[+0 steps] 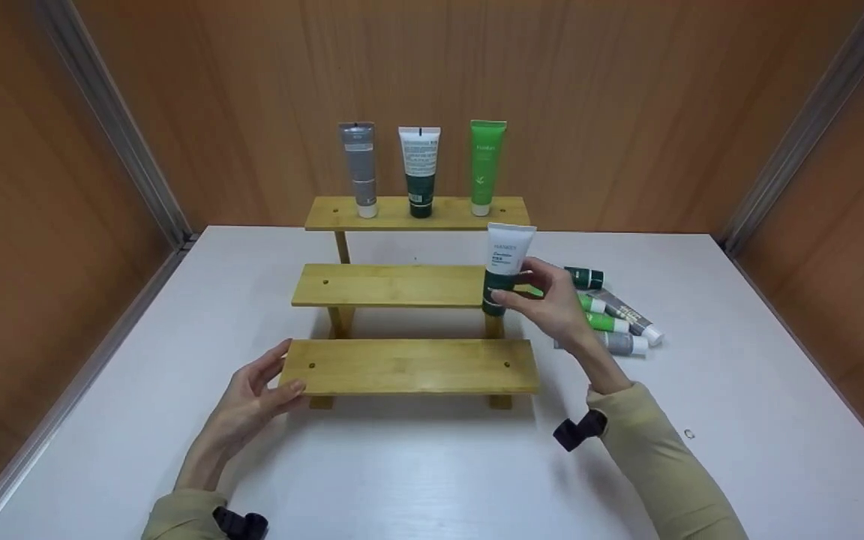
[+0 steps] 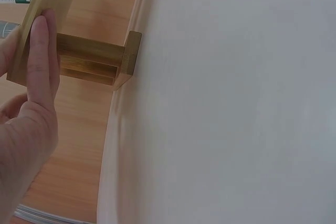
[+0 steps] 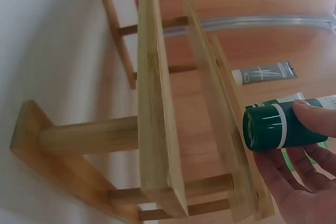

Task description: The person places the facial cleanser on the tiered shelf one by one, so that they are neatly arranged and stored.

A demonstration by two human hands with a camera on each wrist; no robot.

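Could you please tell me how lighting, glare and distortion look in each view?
Head view: glare brightens the front of the white table, soft shadows beneath the wooden rack; left wrist: dull and hazy around the left hand; right wrist: highlights on the held tube, the metal strip looks curved, perhaps lens distortion.

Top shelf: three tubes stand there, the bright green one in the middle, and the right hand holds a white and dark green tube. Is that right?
No: the head view shows the bright green tube at the right end of the top shelf. The right hand does hold a white and dark green tube.
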